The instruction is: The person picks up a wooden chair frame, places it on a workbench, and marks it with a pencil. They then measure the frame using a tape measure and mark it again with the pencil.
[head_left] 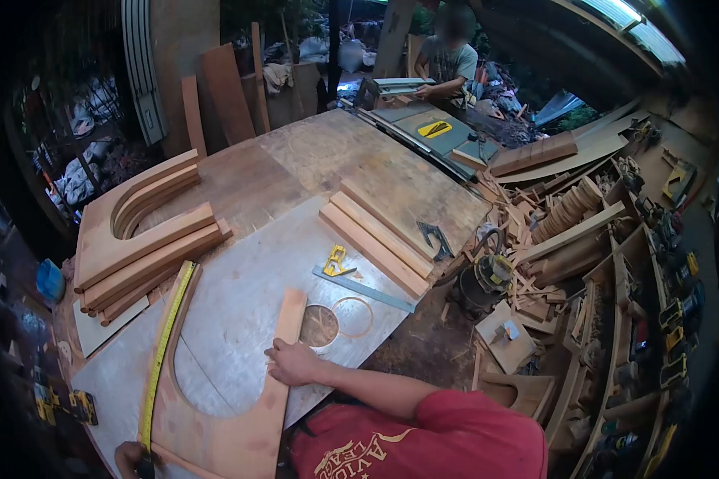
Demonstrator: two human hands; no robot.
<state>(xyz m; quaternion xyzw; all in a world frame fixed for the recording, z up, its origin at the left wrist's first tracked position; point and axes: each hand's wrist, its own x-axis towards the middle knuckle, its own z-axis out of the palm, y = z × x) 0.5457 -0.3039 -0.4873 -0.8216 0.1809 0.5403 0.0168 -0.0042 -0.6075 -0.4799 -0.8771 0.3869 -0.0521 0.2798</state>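
Note:
A U-shaped wooden piece (pixel 228 437) lies in front of me on a pale metal-topped surface, its curved cutout facing away. My right hand (pixel 294 363) is closed on its right arm, near the upper end. At the lower left, my left hand (pixel 128 459) is closed around the dark case of a tape measure, partly hidden by the frame edge. Its yellow blade (pixel 164 339) runs along the piece's outer left edge to the far tip. A yellow combination square (pixel 335 262) with a steel rule lies beyond my right hand.
Stacked U-shaped pieces (pixel 136 239) lie at the left. Wooden strips (pixel 375 239) and a black square (pixel 433 239) lie to the right. A co-worker (pixel 449 68) stands by a table saw (pixel 415 124) at the back. Offcuts (pixel 535 299) and a cordless drill (pixel 84 407) surround the table.

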